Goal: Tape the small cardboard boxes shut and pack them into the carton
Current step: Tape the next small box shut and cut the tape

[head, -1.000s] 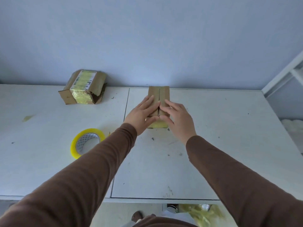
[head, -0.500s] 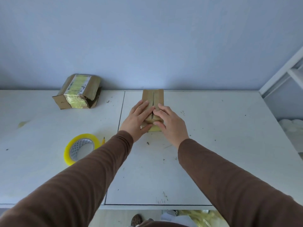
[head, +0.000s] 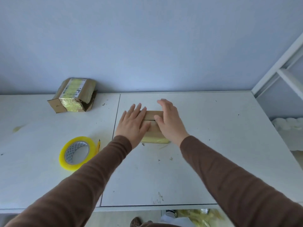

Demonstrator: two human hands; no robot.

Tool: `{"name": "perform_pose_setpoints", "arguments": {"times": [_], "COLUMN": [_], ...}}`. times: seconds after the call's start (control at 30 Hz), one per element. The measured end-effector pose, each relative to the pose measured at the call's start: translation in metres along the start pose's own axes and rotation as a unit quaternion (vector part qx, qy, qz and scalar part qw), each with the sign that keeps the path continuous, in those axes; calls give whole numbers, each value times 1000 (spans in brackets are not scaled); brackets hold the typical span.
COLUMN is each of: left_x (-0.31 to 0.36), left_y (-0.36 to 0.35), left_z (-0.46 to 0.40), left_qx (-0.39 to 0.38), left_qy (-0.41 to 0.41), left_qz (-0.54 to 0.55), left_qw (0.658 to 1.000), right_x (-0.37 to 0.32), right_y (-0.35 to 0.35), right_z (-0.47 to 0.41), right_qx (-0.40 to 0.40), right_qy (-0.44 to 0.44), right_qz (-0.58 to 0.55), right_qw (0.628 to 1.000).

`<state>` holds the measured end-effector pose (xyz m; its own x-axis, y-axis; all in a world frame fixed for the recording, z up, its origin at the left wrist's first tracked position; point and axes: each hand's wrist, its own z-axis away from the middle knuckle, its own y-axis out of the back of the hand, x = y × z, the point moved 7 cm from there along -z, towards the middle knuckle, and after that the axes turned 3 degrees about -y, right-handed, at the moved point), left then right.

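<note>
Two hands closing a box

Both flat hands, left hand (head: 133, 122) and right hand (head: 169, 122), grips open and clasping nothing, press the small brown cardboard box (head: 153, 122) onto the white surface (head: 213, 145), probably holding its flaps shut for the yellow tape roll (head: 77, 153) nearby.

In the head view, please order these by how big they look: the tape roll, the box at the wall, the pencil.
1. Tape roll and box at the wall: they look about alike; the roll lies nearer the camera, so I do not rank them.
2. Pencil: clearly smallest, partly hidden behind the roll.
</note>
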<state>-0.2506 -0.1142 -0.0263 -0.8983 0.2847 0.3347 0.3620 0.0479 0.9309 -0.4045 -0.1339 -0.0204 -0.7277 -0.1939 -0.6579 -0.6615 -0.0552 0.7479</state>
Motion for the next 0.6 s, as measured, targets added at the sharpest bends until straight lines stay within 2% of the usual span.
{"name": "perform_pose_setpoints", "arguments": {"times": [0.1, 0.17, 0.2, 0.23, 0.3, 0.33, 0.4, 0.47, 0.53, 0.6], "left_x": [-4, -11, -20, -30, -39, -36, -29, -24, -20, -20], "left_y": [-14, -9, -10, -13, -31, -40, -44, -45, -42, -35], "left_z": [0, 2, 5, 13, 31, 38, 41, 40, 39, 33], "left_qx": [-62, -25, 3, 17, 10, 10, 50, 95, 92, 77], "left_qy": [-9, 34, 83, 149, 280, 307, 317, 334, 341, 302], "left_qz": [31, 181, 284, 382, 541, 593, 636, 649, 648, 642], "left_qw": [998, 983, 955, 912, 793, 745, 702, 677, 674, 700], "right_x": [7, 14, 20, 27, 37, 41, 40, 33, 28, 29], "right_y": [-19, -20, -18, -17, -23, -30, -41, -44, -42, -38], "right_z": [3, 5, 8, 13, 22, 25, 29, 32, 33, 34], "right_qx": [-43, -52, -50, -52, -81, -88, -91, -78, -82, -67], "right_qy": [-56, -99, -139, -184, -243, -253, -264, -277, -275, -265], "right_qz": [-86, -194, -274, -350, -444, -459, -488, -500, -491, -490], "right_qw": [994, 975, 950, 917, 859, 847, 827, 817, 822, 827]}}
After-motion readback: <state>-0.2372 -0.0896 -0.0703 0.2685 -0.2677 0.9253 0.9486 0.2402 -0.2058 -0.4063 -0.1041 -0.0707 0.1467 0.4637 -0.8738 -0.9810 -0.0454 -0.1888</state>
